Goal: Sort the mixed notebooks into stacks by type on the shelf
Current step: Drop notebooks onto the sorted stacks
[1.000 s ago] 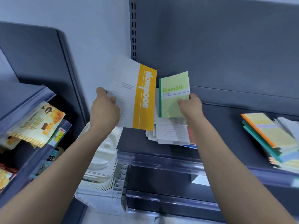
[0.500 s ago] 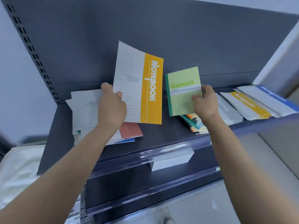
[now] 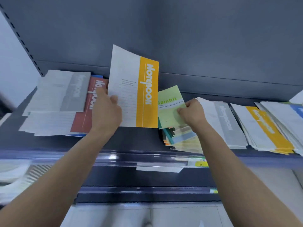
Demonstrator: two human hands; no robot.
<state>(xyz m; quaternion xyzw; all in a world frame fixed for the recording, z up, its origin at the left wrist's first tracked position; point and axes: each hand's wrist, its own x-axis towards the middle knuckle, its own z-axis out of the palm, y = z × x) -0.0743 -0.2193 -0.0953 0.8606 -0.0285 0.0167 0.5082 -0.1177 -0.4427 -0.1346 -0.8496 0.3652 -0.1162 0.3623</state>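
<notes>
My left hand (image 3: pixel 106 112) grips a large white notebook with a yellow band (image 3: pixel 136 89) by its left edge and holds it upright above the dark shelf (image 3: pixel 139 140). My right hand (image 3: pixel 192 113) pinches a small green Gambit notebook (image 3: pixel 170 110) at its right edge, low over a stack of small pastel notebooks (image 3: pixel 183 140). A mixed pile (image 3: pixel 57 102) with grey-band and red-band notebooks lies at the shelf's left end.
Right of my right hand lie a grey-band stack (image 3: pixel 224 123), a yellow-band stack (image 3: pixel 265 130) and a blue-band stack (image 3: pixel 293 115). A clear price rail (image 3: pixel 147 158) runs along the shelf's front edge. A lower shelf (image 3: pixel 147 190) sits beneath.
The view has swung right and closer to the shelf. My right hand has lowered the green notebook toward the small pastel stack. My left hand still holds the yellow-band notebook upright.
</notes>
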